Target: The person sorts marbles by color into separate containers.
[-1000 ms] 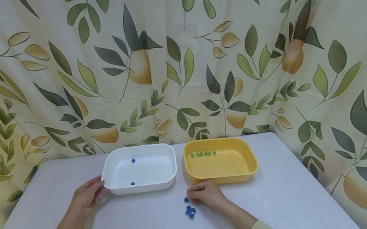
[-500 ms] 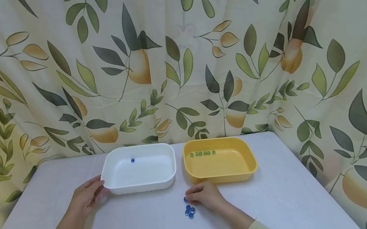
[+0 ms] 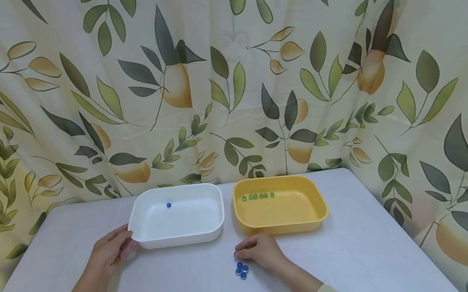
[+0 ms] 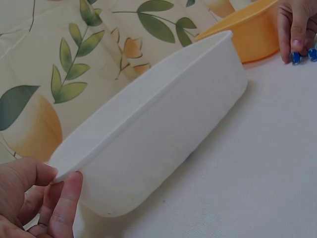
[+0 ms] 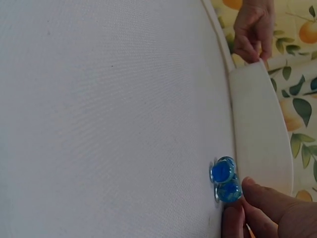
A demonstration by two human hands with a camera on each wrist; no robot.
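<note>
Muted, diffuse light, faint shadows on white cloth, glints on blue marbles

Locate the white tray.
In the head view, the white tray sits left of the yellow tray, its left end gripped by the left hand.

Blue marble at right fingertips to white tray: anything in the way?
No loose object visible between the blue marble at the right hand and the white tray; only the tray's raised wall. The left hand grips its left end, off that line.
</note>
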